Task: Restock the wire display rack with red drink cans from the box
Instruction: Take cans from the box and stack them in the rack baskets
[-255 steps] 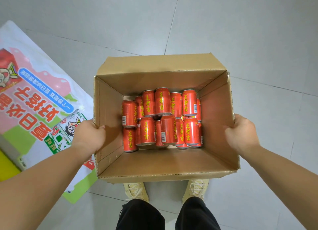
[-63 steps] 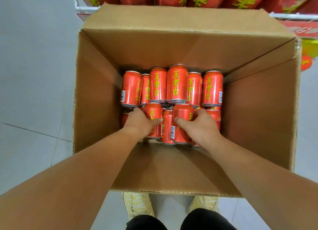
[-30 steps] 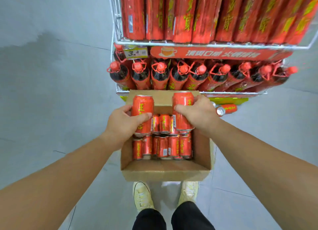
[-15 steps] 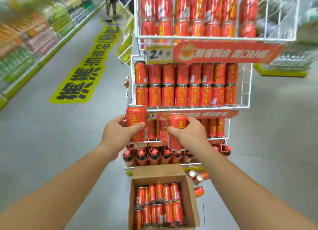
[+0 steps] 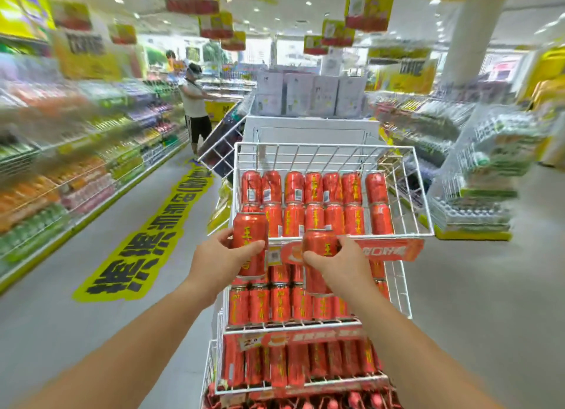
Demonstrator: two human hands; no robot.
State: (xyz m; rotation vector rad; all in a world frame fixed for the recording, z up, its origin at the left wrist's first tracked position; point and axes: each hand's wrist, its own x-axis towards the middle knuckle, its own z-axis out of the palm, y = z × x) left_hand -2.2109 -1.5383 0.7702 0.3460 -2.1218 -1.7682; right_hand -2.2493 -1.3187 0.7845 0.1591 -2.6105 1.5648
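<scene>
A white wire display rack (image 5: 406, 194) stands right in front of me, with red drink cans on every tier. Its top basket holds two layers of cans (image 5: 315, 205) at the front, with bare wire behind them. My left hand (image 5: 218, 260) grips one upright red can (image 5: 249, 234) by the basket's front left corner. My right hand (image 5: 339, 263) holds a second red can (image 5: 318, 243) just below the basket's front rail. The box is out of view.
Stocked shelves (image 5: 76, 176) line the aisle on the left, with a yellow floor sticker (image 5: 146, 240) beside the rack. A person (image 5: 194, 109) stands farther down that aisle. White boxes (image 5: 308, 95) sit on a cabinet behind the rack. Another wire stand (image 5: 486, 176) is at right.
Both hands took a can from the box and lifted them. My view rose from the box on the floor to the rack's top basket; the box has dropped out of sight.
</scene>
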